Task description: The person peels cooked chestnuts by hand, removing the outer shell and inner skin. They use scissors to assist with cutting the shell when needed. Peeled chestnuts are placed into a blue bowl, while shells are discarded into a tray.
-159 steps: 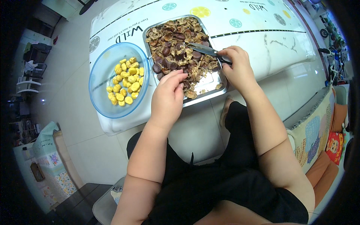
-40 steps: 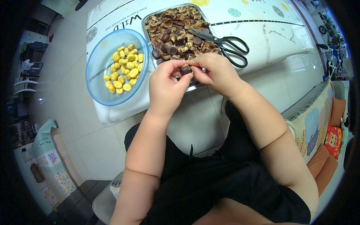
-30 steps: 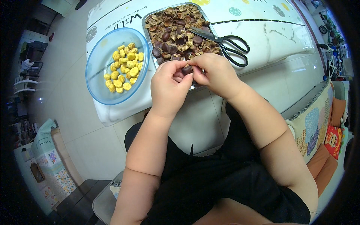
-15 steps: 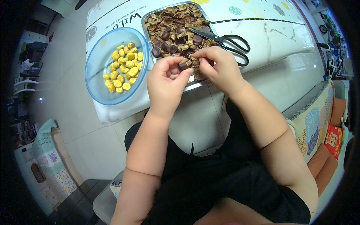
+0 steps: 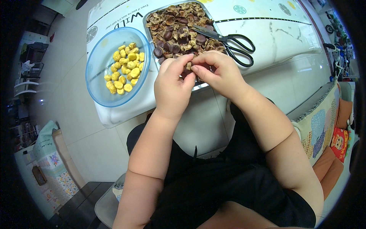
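Observation:
Over the near edge of a metal tray [image 5: 146, 30] heaped with brown chestnut shells [image 5: 162, 23], my two hands meet at one chestnut [image 5: 188, 66], partly hidden by the fingers. My left hand [image 5: 174, 78] is closed around it from the left. From the right, thumb and forefinger of my right hand [image 5: 216, 70] pinch at its shell. Black-handled scissors [image 5: 228, 40] lie across the tray's right rim, blades over the shells. Left of my hands stands a clear blue-tinted bowl [image 5: 93, 82] with several peeled yellow chestnuts [image 5: 126, 65] in it.
The tray and bowl rest on a table with a white patterned cloth [image 5: 267, 42]. Its near edge curves just in front of my lap. On the right is a sofa with a patchwork cover [image 5: 316, 122] and orange cushions [image 5: 328, 168]. Grey tiles [image 5: 84, 141] show at the left.
My left hand has shifted slightly right and rolled inward over the chestnut. The right fingers have closed in on it, so less of it shows. Bowl and scissors stay about where they were.

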`<state>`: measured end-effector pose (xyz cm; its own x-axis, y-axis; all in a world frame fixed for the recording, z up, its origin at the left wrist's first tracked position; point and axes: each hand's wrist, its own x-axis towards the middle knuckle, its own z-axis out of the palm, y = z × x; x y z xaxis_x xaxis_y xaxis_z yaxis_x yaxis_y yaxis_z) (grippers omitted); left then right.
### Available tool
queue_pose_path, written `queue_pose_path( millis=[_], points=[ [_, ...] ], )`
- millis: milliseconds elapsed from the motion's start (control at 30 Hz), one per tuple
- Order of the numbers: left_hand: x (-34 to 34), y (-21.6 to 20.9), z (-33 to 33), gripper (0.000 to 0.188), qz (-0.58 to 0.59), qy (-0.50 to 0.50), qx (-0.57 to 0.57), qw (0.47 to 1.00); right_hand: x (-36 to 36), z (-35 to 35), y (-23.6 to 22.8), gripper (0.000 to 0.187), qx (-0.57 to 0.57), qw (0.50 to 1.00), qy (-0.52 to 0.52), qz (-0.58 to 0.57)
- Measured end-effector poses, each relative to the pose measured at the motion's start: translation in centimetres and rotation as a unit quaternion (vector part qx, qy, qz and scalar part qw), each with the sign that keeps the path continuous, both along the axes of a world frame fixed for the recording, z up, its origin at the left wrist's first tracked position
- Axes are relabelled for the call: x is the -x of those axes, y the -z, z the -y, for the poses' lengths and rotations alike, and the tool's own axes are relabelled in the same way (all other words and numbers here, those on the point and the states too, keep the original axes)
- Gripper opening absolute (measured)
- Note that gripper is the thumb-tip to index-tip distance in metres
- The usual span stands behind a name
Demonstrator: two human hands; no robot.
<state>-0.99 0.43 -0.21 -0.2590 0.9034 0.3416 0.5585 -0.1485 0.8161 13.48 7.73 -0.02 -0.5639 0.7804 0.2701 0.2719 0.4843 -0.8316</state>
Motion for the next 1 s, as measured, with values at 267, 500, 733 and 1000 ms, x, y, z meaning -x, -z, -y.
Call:
queue_pose_path(
  millis=[267, 500, 733, 1000],
  points=[
    [-0.48, 0.16, -0.02, 0.031, -0.037, -0.004, -0.025, 0.999, 0.05, 0.29, -0.47, 0.02, 0.056, 0.998, 0.014, -0.012],
    [-0.89, 0.03, -0.15, 0.025, 0.048, -0.006, -0.003, 0.999, 0.13, 0.05, -0.44, 0.021, -0.077, 0.996, 0.031, 0.038],
    [-0.98, 0.27, -0.17, 0.023, 0.05, -0.003, -0.014, 0.999, 0.33, 0.2, -0.67, 0.017, -0.091, 0.993, 0.037, 0.061],
    [-0.94, 0.72, -0.18, 0.022, 0.058, 0.004, -0.025, 0.998, 0.56, 0.12, -0.26, 0.016, -0.086, 0.994, 0.041, 0.061]
  ],
)
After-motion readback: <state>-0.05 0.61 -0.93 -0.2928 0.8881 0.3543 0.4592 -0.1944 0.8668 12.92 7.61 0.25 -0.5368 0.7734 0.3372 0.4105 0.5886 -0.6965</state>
